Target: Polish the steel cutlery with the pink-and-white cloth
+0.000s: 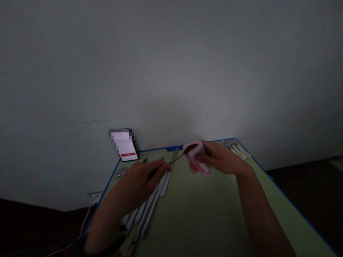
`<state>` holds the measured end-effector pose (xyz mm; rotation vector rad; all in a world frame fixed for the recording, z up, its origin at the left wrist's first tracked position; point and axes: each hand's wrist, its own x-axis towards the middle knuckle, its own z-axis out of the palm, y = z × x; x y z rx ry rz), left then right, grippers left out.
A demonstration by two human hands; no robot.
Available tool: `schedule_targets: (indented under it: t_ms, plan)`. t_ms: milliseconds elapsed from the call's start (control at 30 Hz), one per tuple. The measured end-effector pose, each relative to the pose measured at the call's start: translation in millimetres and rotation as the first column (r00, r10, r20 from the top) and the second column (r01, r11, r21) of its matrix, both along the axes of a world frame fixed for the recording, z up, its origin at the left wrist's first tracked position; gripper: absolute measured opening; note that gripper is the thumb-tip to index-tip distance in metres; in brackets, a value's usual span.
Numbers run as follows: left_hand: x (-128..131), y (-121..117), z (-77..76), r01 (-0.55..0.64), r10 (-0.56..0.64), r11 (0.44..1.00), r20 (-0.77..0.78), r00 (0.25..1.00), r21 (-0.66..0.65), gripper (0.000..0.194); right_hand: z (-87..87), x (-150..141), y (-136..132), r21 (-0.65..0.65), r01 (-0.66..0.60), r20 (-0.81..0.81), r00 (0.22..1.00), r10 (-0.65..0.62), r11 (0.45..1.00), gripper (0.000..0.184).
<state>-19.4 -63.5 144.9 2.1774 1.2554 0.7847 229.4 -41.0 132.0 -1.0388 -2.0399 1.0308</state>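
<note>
Item: one spoon (185, 151), dark in this dim light, held above the table (200, 217) between two bare hands. Left hand (144, 178): grasping the handle, thumb against fingers, probably to steady it from the far end. Right hand (218, 157): pinching a pink-and-white cloth (197, 166), folded about the bowl, perhaps so that the bowl rests in fabric and not against skin.

Orientation: long axis slanting across the person's front, handle end near and to the left, bowl pointing right and away, toward the wall (171, 71). Exact tilt: cannot be told from here.

Also present: long metal cutlery (152, 212) at left, roughly side by side and partly hidden by the left arm; pale-handled cutlery (238, 151) grouped at the far right corner, seemingly keeping the two lots apart; a lit phone (127, 146) at the far left corner.
</note>
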Motion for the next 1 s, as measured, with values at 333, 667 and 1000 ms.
schedule_targets:
  t_ms: [333,667,1000]
  plan:
    - [1.6,-8.5,6.0,0.147,-0.152,0.988,-0.344,0.926,-0.041,0.035,17.9,9.6,-24.1,0.115,0.011,0.345,0.937,-0.051,0.993,0.023]
    - [10.0,-8.0,-1.2,0.189,-0.138,0.981,-0.551,0.823,0.036,0.039,17.4,-30.0,-24.3,0.221,-0.149,0.386,0.921,0.054,0.964,0.018]
    - [11.5,-4.2,-3.9,0.309,-0.242,0.951,-0.553,0.798,0.030,0.036,14.3,-6.2,-19.4,0.023,-0.254,0.419,0.880,0.221,0.967,0.019]
